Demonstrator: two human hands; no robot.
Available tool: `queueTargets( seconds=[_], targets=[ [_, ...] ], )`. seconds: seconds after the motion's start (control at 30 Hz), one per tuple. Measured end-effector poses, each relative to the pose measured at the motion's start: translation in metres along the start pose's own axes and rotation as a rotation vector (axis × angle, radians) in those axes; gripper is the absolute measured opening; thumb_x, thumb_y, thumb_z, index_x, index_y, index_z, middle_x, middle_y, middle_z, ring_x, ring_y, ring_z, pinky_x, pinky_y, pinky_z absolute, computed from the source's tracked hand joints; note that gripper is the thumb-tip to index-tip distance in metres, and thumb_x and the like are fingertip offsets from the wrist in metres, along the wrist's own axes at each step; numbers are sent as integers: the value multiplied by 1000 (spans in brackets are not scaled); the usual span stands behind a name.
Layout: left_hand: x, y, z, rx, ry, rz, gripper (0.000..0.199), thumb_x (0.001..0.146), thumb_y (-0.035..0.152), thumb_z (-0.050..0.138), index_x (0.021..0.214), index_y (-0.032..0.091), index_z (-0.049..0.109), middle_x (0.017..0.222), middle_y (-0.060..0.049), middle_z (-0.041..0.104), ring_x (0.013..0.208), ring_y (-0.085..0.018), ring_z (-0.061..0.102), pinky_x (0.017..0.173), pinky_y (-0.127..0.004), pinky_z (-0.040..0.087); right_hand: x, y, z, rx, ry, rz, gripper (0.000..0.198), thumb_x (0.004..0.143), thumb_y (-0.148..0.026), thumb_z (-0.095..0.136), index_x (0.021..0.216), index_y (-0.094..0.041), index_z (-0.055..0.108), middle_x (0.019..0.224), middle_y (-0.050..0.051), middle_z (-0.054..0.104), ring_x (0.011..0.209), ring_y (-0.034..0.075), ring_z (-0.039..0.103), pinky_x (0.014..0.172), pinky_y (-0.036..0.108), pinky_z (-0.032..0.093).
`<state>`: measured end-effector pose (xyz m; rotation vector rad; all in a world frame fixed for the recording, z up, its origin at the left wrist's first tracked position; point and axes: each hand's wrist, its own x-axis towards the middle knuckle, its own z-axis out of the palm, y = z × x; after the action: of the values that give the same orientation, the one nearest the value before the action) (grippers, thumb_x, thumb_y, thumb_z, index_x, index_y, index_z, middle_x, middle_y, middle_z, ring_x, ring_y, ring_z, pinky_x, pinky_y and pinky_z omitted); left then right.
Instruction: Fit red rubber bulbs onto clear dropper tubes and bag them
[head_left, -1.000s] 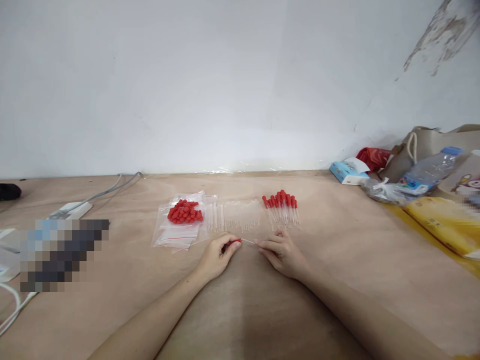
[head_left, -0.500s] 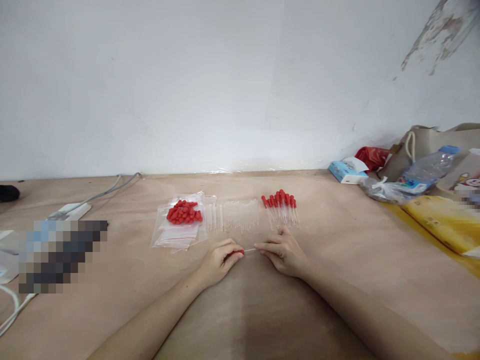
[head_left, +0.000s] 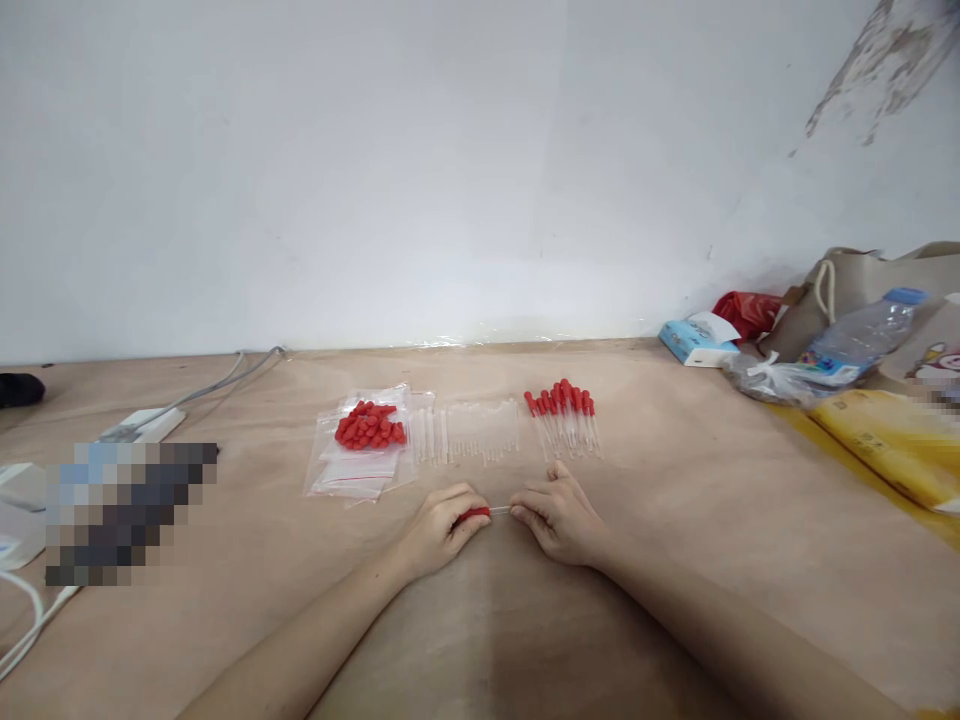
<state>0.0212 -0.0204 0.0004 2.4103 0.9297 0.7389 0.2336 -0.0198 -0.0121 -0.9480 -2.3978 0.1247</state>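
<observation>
Just right of and nearer than the plastic bags (head_left: pixel 356 468), pinching red bulb (head_left: pixel 481 511) in left hand (head_left: pixel 442 525), thin clear tube (head_left: pixel 500 511) in right hand (head_left: pixel 560 521), possibly risking bending the tube if pressing askew.

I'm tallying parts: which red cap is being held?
The red cap in the left hand, with a thin tube reaching to the right hand; the others are in the heap on plastic bags or on tubes farther right.
</observation>
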Motion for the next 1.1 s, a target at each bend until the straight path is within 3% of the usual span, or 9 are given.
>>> queueTargets(
  seconds=[0.23, 0.37, 0.47, 0.6, 0.67, 0.87, 1.1],
  targets=[
    [3, 2, -2, -5, 38, -59, 20, 87, 26, 42, 85, 17, 59, 78, -3, 57, 73, -13, 52, 68, -24, 41, 7, -5, -6, -62, -44, 20, 21, 85, -18, 39, 81, -18, 60, 67, 0, 61, 56, 9, 44, 67, 29, 22],
    [4, 0, -2, -20, 141, -146, 24, 85, 28, 45, 105, 20, 55, 88, -3, 55, 71, -12, 51, 66, -25, 42, 8, -5, -18, -153, -27, 24, 18, 81, -20, 46, 74, -18, 62, 69, 3, 61, 66, 13, 49, 68, 30, 25],
    [3, -4, -1, -15, 187, -214, 32, 82, 28, 49, 114, 21, 49, 87, -2, 53, 68, -12, 49, 65, -25, 42, 8, 9, -27, -106, 34, 188, 21, 80, -22, 46, 68, -18, 63, 67, 4, 60, 67, 15, 51, 63, 27, 30],
    [3, -6, 0, 6, 96, -166, 19, 82, 25, 49, 97, 20, 58, 84, -3, 54, 71, -13, 50, 65, -25, 41, 19, 44, -34, 72, 159, 599, 23, 78, -26, 44, 65, -16, 61, 60, 2, 58, 55, 13, 51, 52, 23, 34],
    [3, -5, 0, 13, 63, -143, 17, 82, 24, 48, 93, 19, 60, 85, -3, 55, 73, -13, 51, 65, -25, 40, 29, 60, -34, 60, 192, 698, 23, 77, -27, 43, 65, -16, 59, 59, 2, 58, 54, 13, 52, 51, 22, 35],
    [4, -3, -1, 15, 61, -139, 17, 83, 24, 48, 94, 19, 60, 86, -4, 55, 71, -13, 51, 65, -25, 41, 55, 77, -25, -50, 215, 827, 18, 73, -26, 47, 58, -17, 52, 60, 4, 56, 62, 16, 53, 59, 26, 37],
    [3, -3, -1, 18, 65, -140, 17, 82, 25, 48, 94, 20, 60, 86, -4, 56, 73, -13, 51, 66, -26, 41, 60, 61, -18, -197, 166, 926, 23, 77, -36, 46, 83, -17, 58, 80, 9, 61, 78, 23, 57, 68, 33, 39]
  ],
)
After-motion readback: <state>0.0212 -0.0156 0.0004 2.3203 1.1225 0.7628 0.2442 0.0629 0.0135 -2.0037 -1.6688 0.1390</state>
